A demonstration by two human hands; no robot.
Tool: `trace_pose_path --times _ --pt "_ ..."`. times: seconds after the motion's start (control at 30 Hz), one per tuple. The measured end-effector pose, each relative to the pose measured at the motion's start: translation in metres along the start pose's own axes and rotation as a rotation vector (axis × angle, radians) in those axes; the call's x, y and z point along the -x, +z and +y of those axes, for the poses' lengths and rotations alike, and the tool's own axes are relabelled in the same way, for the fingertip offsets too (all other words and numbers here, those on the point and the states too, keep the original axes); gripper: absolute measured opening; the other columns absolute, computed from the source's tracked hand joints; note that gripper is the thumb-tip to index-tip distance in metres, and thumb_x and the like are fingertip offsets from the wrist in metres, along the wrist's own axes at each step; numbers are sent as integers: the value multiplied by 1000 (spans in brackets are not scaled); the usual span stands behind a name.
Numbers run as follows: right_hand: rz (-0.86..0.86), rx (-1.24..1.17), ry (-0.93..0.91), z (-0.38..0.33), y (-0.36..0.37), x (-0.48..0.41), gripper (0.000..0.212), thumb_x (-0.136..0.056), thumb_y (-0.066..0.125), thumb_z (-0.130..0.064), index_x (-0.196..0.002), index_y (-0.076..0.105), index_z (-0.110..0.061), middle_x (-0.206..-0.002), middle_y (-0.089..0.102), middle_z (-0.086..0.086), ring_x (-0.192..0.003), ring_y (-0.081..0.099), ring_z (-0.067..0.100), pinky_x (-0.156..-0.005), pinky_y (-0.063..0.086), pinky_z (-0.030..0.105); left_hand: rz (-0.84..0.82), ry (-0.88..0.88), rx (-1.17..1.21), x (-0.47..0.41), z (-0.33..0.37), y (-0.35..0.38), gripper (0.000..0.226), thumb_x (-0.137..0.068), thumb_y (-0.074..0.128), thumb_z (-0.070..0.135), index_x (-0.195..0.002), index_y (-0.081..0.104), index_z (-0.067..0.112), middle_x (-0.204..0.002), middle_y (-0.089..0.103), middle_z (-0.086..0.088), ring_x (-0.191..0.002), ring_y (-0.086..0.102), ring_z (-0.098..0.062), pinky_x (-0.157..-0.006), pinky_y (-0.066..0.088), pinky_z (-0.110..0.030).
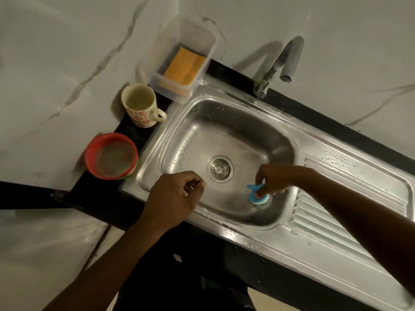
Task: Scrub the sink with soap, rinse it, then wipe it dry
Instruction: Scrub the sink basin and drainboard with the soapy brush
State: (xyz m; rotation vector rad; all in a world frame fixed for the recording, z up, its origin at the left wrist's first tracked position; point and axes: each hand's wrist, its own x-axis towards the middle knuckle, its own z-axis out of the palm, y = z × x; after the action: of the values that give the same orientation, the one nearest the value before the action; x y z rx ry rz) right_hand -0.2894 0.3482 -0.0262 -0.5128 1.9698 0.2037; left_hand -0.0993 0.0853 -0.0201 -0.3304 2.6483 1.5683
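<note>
The right hand (277, 178) grips the blue scrubber (256, 198), fingers clamped round its handle, its pad pressed on the floor of the sink (226, 231) at the basin's lower right, just right of the drain (220, 169). The left hand (173, 198) hovers over the near left rim, fingers curled in, nothing visible in them. To scrub well, the person should likely work firm overlapping circles from walls down to drain, covering corners, rim, and the far wall below the tap (280, 63)
</note>
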Motion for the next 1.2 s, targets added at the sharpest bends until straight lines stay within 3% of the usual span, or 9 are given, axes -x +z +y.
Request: trace_pose_path --times 0.1,0.37,0.57,0.63,0.77,0.87,0.93,1.1,1.2 --pt "20 168 16 8 22 -11 49 -88 77 -50 -122 71 -14 -108 74 3 -93 71 19 -72 52 23 -20 11 -10 -5 2 19 13 -96 68 41 -92 75 31 -79 73 20 -79 72 -3 -73 62 -39" --pt "36 377 93 24 36 -44 60 -74 85 -52 -115 60 -16 -101 62 2 -99 66 27 -90 59 43 -29 1 -22 -15 11 45 16 -97 68 39 -92 76 26 -76 73 15 -75 71 -5 -71 61 -36" --pt "558 632 299 51 -23 -51 16 -95 67 -28 -108 75 -22 -103 74 3 -95 73 28 -76 58 36 -29 -7 -31 -13 19 54 22 -94 63 44 -94 77 26 -77 73 15 -74 70 -4 -72 61 -38" --pt "569 712 300 48 -20 -50 16 -95 68 -27 -107 75 -21 -101 74 3 -93 74 28 -78 60 36 -20 -14 -33 -11 19 56 23 -94 63 44 -94 77 26 -77 73 14 -74 70 -5 -71 61 -39" --pt "152 512 195 21 -3 -43 18 -85 79 -26 -90 62 -21 -102 70 1 -102 70 26 -88 57 36 -23 -36 -18 -9 14 60 25 -93 62 46 -94 76 26 -78 73 12 -76 71 -8 -72 61 -41" --pt "-271 374 202 -2 7 -40 42 -84 85 -34 -63 54 -15 -55 55 -1 -50 56 15 -56 47 20 -26 -37 -20 -8 12 64 24 -95 62 46 -95 76 26 -80 74 14 -78 72 -6 -74 62 -42" --pt "-383 308 243 3 2 -39 45 -87 84 -32 -57 56 -11 -39 47 -3 -32 41 10 -40 36 14 -13 -38 -19 -8 11 65 24 -95 62 45 -95 76 26 -80 74 14 -78 71 -5 -73 62 -41" --pt "290 609 279 28 -40 -32 11 -86 79 -28 -91 72 -21 -95 73 0 -93 72 24 -83 58 33 -23 -25 -28 -9 12 68 21 -95 62 44 -95 76 28 -79 73 18 -76 71 -3 -72 62 -39" --pt "495 732 279 26 -32 -34 12 -95 65 -13 -100 75 -16 -100 75 6 -97 74 31 -81 60 38 -17 -39 -22 -11 12 66 22 -95 62 44 -94 76 28 -79 73 17 -76 71 -3 -73 62 -39"
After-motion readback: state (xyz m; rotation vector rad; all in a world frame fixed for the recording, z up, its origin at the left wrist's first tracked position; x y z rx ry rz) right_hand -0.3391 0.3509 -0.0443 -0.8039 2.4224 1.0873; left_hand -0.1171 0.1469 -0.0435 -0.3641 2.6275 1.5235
